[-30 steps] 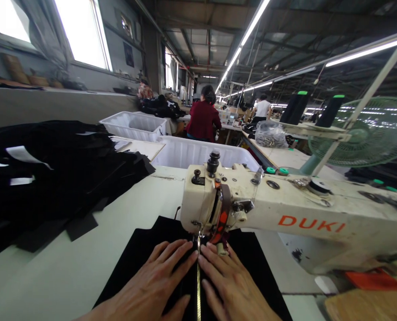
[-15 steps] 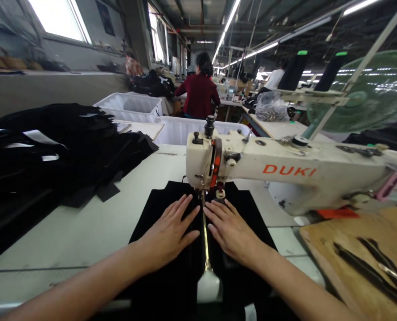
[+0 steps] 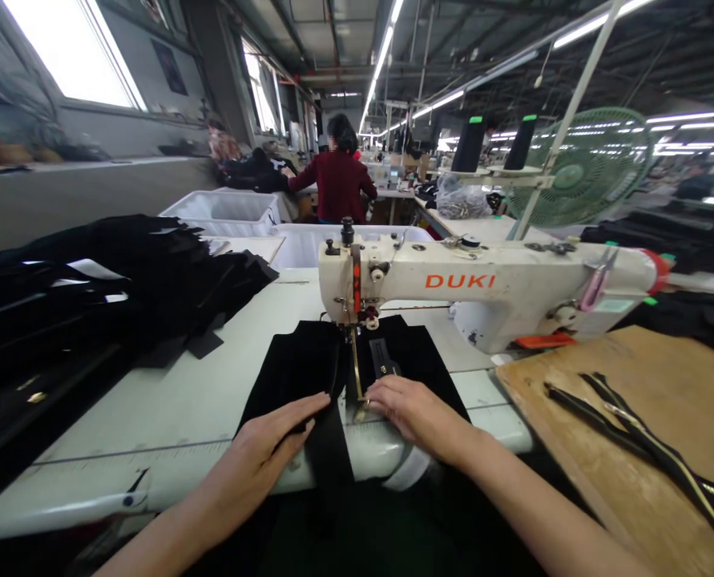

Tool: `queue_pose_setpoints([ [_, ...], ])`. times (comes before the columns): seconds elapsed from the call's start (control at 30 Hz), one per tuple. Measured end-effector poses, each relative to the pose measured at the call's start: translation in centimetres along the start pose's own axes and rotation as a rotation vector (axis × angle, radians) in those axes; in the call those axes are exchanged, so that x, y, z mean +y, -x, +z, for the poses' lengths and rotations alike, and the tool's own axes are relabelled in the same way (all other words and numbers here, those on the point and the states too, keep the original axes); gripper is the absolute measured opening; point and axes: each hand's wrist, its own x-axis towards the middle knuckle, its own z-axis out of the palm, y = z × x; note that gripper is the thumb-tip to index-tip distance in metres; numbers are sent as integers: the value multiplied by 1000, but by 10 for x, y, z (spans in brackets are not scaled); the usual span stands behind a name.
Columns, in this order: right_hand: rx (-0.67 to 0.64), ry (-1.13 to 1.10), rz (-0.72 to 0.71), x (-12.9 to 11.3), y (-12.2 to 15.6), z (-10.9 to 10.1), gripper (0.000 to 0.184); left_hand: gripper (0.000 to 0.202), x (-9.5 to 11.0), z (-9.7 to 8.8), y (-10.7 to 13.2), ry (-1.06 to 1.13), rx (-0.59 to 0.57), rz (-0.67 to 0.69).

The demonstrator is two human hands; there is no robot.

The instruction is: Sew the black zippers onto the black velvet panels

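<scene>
A black fabric piece (image 3: pixel 300 365) with a gold zipper (image 3: pixel 355 365) lies under the needle of a white DUKI sewing machine (image 3: pixel 482 284). My left hand (image 3: pixel 266 449) lies on the fabric's near left part, fingers stretched out flat. My right hand (image 3: pixel 410 409) rests at the zipper's near end, fingertips pressed on it and the cloth beside it. The fabric's near edge hangs over the table's front edge.
A big heap of black cut pieces (image 3: pixel 92 288) covers the table's left. A wooden board (image 3: pixel 603 417) with black zippers (image 3: pixel 639 437) sits at the right. White bins (image 3: pixel 224 210) stand behind. A green fan (image 3: pixel 578 168) and thread cones (image 3: pixel 469 144) rise behind the machine. A person in red (image 3: pixel 336 180) sits ahead.
Both hands have drawn back toward the table's front edge, away from the presser foot. The view has pulled back and the fabric now lies folded up along the zipper.
</scene>
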Motion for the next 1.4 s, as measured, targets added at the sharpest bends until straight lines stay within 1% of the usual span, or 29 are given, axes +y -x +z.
queue_pose_setpoints([
  [0.07, -11, 37, -2, -2, -6, -9, 25, 39, 1, -6, 0, -23, -19, 26],
  [0.13, -48, 78, -33, -7, -8, -9, 21, 41, 1, -7, 2, -83, -33, 52],
  [0.2, -85, 113, -59, -12, -8, -2, 20, 47, 0, -5, 5, -153, -31, 80],
  [0.27, -91, 140, -53, -18, -4, 9, 24, 54, 1, -3, 8, -204, -38, 121],
  [0.37, -48, 152, 13, -27, 5, 24, 31, 61, 4, 0, 9, -234, -68, 201],
  [0.47, 39, 207, 85, -40, 12, 36, 35, 68, 6, 5, 9, -237, -86, 261],
  [0.6, 91, 361, 53, -54, 19, 46, 42, 73, 5, 13, 9, -230, -92, 302],
  [0.67, 102, 297, 60, -53, 21, 48, 45, 74, 5, 18, 9, -238, -93, 317],
  [0.77, 187, 52, 161, -44, 23, 48, 43, 73, 5, 25, 10, -259, -89, 332],
  [0.83, 238, -61, 216, -38, 23, 48, 37, 73, 7, 28, 10, -266, -80, 330],
  [0.9, 260, -56, 213, -36, 22, 47, 31, 74, 10, 29, 10, -270, -63, 327],
  [0.97, 240, 28, 158, -38, 21, 46, 29, 73, 13, 30, 9, -276, -48, 337],
  [1.03, 193, 114, 111, -42, 20, 44, 35, 72, 15, 32, 8, -280, -37, 348],
  [1.1, 148, 145, 99, -45, 19, 42, 40, 72, 15, 35, 8, -282, -34, 355],
  [1.17, 123, 103, 137, -45, 18, 39, 37, 72, 14, 39, 8, -281, -32, 348],
  [1.23, 112, 15, 203, -43, 18, 35, 33, 70, 13, 41, 8, -272, -35, 341],
  [1.3, 112, -52, 250, -39, 18, 32, 36, 68, 13, 41, 8, -260, -49, 338],
  [1.33, 116, -68, 250, -37, 18, 31, 36, 68, 13, 40, 8, -254, -61, 337],
  [1.4, 150, -72, 218, -33, 18, 33, 28, 69, 14, 38, 9, -235, -85, 325],
])
